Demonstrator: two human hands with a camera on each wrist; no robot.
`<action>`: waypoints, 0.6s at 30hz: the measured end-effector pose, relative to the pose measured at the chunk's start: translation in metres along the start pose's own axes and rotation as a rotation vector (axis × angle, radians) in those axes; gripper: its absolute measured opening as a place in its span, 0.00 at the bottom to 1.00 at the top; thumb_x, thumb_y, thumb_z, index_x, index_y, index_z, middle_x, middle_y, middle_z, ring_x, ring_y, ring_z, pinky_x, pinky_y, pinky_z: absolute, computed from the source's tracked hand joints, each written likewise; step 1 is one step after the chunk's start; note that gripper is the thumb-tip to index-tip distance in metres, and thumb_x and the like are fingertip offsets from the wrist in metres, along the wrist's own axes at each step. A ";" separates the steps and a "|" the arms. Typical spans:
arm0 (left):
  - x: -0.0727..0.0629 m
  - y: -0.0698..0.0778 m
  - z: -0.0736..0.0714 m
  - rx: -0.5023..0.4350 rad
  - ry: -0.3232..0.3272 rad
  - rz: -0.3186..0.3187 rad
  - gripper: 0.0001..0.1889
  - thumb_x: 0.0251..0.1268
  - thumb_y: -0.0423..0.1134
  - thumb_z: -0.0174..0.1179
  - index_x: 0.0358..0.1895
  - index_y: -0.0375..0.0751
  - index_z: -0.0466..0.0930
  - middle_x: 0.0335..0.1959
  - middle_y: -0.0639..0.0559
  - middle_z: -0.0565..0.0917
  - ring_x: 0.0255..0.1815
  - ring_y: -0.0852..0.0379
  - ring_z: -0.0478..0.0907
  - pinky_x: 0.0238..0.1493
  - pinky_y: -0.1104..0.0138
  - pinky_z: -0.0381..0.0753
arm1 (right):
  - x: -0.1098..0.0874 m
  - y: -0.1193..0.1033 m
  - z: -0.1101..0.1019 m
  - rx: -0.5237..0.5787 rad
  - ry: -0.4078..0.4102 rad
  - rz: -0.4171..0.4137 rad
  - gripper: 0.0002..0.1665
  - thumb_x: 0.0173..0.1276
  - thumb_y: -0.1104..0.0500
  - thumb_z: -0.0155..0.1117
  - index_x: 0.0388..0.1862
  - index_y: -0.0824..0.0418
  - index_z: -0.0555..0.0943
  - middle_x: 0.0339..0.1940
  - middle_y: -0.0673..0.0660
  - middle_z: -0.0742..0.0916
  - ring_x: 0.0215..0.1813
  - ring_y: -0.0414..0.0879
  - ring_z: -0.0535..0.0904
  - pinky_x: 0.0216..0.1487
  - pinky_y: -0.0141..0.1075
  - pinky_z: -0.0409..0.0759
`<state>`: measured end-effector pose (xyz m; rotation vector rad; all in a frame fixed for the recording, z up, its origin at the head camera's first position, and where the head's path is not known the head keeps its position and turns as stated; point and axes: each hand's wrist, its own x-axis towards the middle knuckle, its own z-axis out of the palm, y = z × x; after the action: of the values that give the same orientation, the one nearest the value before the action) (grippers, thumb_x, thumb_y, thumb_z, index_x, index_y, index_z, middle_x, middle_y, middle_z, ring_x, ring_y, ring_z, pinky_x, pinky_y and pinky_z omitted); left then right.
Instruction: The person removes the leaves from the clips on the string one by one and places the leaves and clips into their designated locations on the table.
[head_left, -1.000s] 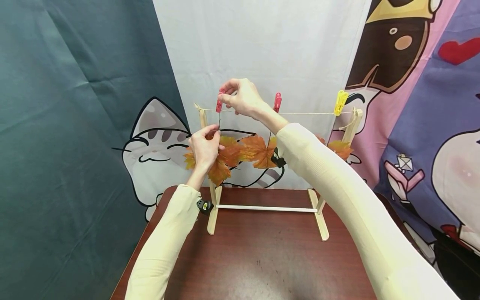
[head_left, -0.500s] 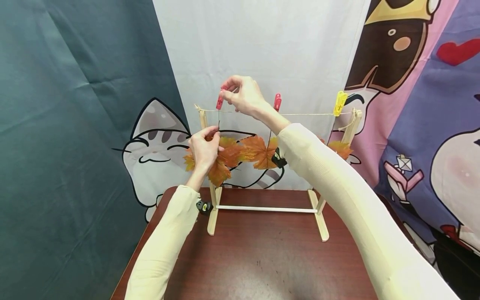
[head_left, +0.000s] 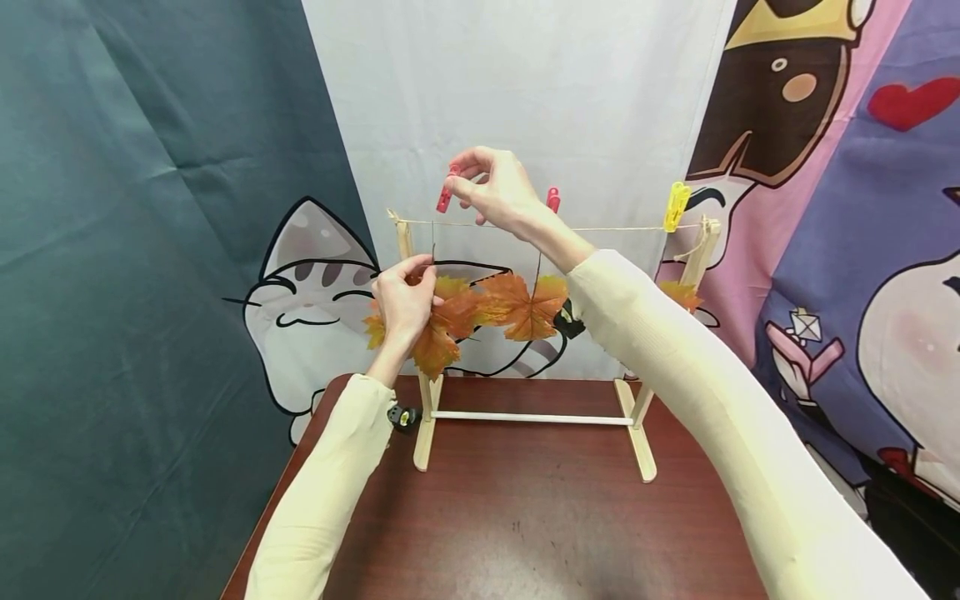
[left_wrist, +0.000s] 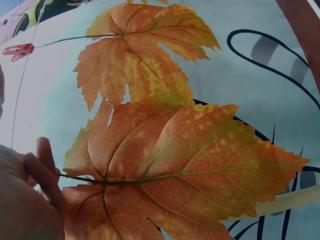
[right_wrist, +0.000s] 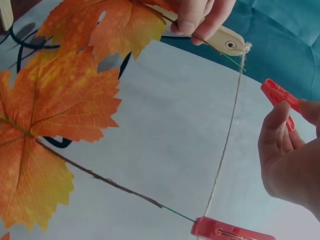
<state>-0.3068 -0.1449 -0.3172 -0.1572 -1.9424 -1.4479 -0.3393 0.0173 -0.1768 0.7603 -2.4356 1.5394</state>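
Note:
In the head view my left hand (head_left: 405,300) pinches the dark stem of an orange maple leaf (left_wrist: 170,155) below the left end of the string (head_left: 495,226). The thin stem tip rises to about the string's height. Above the string, my right hand (head_left: 497,190) pinches a red clothespin (head_left: 443,200) between thumb and fingers. In the right wrist view this clothespin (right_wrist: 280,97) is apart from string and stem. A second maple leaf (head_left: 528,306) hangs by its stem from another red clothespin (right_wrist: 230,230) clipped on the string.
The string runs between two posts of a wooden stand (head_left: 637,429) on the brown table (head_left: 517,517). A yellow clothespin (head_left: 677,207) grips it near the right post, with a partly hidden leaf (head_left: 681,294) below. Printed curtains (head_left: 570,100) hang behind.
My right hand has risen and moved slightly right, lifting the red clothespin away from the string and stem. The left hand keeps the leaf stem, shifting barely left.

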 end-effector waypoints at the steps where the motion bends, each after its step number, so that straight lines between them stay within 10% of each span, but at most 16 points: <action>1: 0.000 0.000 0.000 0.004 0.004 0.000 0.10 0.66 0.30 0.63 0.47 0.35 0.88 0.35 0.42 0.88 0.12 0.61 0.79 0.15 0.74 0.75 | -0.001 -0.001 -0.001 0.012 -0.004 -0.007 0.21 0.72 0.57 0.65 0.62 0.60 0.78 0.49 0.55 0.85 0.41 0.49 0.84 0.31 0.42 0.83; 18: -0.009 0.001 -0.011 0.017 0.018 0.027 0.10 0.65 0.29 0.62 0.47 0.34 0.88 0.34 0.42 0.88 0.11 0.64 0.78 0.14 0.74 0.75 | -0.029 -0.002 -0.023 0.119 -0.027 -0.076 0.18 0.71 0.63 0.64 0.59 0.64 0.78 0.46 0.60 0.85 0.38 0.54 0.83 0.21 0.31 0.77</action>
<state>-0.2949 -0.1520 -0.3201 -0.1617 -1.9307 -1.4100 -0.3161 0.0463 -0.1766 0.8892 -2.3219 1.6675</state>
